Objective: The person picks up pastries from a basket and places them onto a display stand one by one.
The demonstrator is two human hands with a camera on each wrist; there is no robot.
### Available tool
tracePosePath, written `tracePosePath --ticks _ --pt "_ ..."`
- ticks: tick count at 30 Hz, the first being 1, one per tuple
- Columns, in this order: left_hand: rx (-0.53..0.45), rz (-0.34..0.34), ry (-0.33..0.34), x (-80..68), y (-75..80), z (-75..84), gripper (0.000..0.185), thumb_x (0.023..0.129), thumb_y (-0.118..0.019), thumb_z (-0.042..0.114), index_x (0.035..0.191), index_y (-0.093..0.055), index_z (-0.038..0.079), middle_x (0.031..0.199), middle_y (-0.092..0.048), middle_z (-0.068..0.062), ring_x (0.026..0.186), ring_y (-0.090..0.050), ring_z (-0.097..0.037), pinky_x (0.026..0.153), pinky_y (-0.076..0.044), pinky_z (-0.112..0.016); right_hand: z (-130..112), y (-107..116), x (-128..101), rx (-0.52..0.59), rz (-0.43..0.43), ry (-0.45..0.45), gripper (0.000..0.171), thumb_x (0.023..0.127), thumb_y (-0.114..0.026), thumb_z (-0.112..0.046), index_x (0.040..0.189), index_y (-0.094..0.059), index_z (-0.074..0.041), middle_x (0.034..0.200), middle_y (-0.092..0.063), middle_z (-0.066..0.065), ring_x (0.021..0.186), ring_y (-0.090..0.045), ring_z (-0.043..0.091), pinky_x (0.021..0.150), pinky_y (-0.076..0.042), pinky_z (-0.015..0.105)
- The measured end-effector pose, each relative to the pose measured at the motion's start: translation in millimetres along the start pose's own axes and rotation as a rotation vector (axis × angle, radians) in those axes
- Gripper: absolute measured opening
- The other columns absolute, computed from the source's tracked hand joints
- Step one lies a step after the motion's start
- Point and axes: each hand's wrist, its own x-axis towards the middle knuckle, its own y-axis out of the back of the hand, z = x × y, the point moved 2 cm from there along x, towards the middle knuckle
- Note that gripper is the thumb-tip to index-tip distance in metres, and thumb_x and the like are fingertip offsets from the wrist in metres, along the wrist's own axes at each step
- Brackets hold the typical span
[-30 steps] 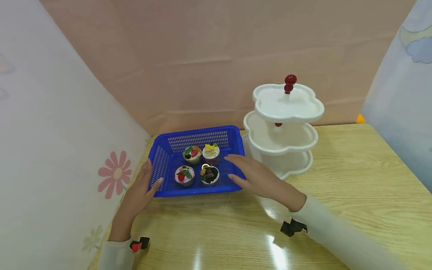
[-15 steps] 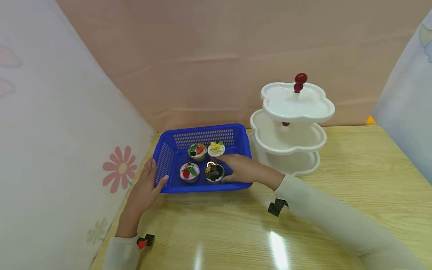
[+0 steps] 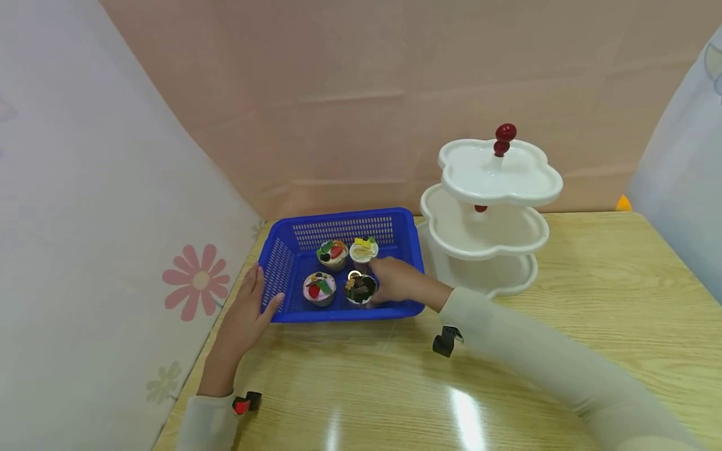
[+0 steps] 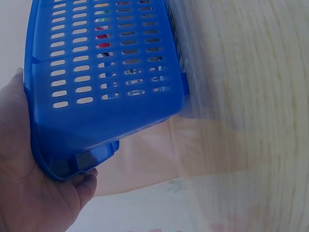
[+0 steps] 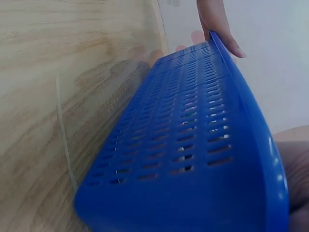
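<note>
All four cupcakes sit in the blue basket (image 3: 340,228); the tiered stand (image 3: 489,220) at right is bare. The right hand (image 3: 399,282) curls around the chocolate cupcake (image 3: 360,289); the left hand (image 3: 248,313) rests flat-fingered against the basket's lower-left corner.

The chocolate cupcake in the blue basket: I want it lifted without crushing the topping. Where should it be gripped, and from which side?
Grip the chocolate cupcake by its cup wall, below the topping, probably from the right, where the right hand already is. Another cupcake stands to its left and the basket wall is close in front.
</note>
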Motion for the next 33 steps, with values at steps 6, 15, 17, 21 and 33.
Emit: tracePosePath --ticks 6,15,17,21,33 --pt "0.002 0.012 -0.001 -0.4 -2.3 0.9 0.086 0.106 -0.040 0.053 0.159 -0.008 -0.007 0.168 -0.002 -0.022 0.153 -0.011 -0.044 0.117 -0.023 -0.063 3 -11 8 0.039 -0.043 -0.039 0.058 0.071 -0.094 -0.033 0.111 -0.064 -0.004 0.102 -0.070 0.007 0.096 -0.067 0.026 0.083 -0.055 0.041" --pt "-0.003 0.017 -0.003 0.0 -2.5 0.4 0.086 0.106 -0.040 0.053 0.159 -0.008 -0.006 0.169 -0.001 -0.021 0.153 -0.011 -0.044 0.117 -0.022 -0.064 1 -17 11 0.033 -0.042 -0.054 0.057 0.073 -0.091 -0.034 0.115 -0.065 -0.005 0.104 -0.070 0.007 0.099 -0.067 0.028 0.084 -0.055 0.043" --pt "-0.006 0.018 -0.004 0.0 -1.9 0.4 0.086 0.106 -0.040 0.052 0.159 -0.008 -0.006 0.169 0.000 -0.021 0.153 -0.010 -0.044 0.117 -0.022 -0.064 1 -17 11 0.045 -0.023 -0.032 0.058 0.073 -0.091 -0.035 0.118 -0.066 -0.007 0.104 -0.071 0.006 0.100 -0.067 0.027 0.084 -0.056 0.042" --pt "-0.010 0.013 -0.002 -0.1 -2.2 0.4 0.085 0.106 -0.040 0.053 0.159 -0.007 -0.005 0.169 0.001 -0.020 0.154 -0.009 -0.043 0.118 -0.021 -0.064 1 -16 11 0.111 0.024 0.036 0.050 0.072 -0.091 -0.032 0.111 -0.068 -0.009 0.097 -0.072 0.001 0.091 -0.068 0.021 0.079 -0.056 0.037" --pt "-0.010 0.018 0.001 -0.2 -2.7 0.1 0.085 0.106 -0.042 0.052 0.159 -0.008 -0.006 0.169 0.000 -0.021 0.154 -0.009 -0.043 0.118 -0.021 -0.063 0 -9 6 0.228 0.143 0.074 0.050 0.071 -0.091 -0.029 0.107 -0.067 -0.006 0.092 -0.069 -0.001 0.081 -0.063 0.013 0.070 -0.053 0.028"
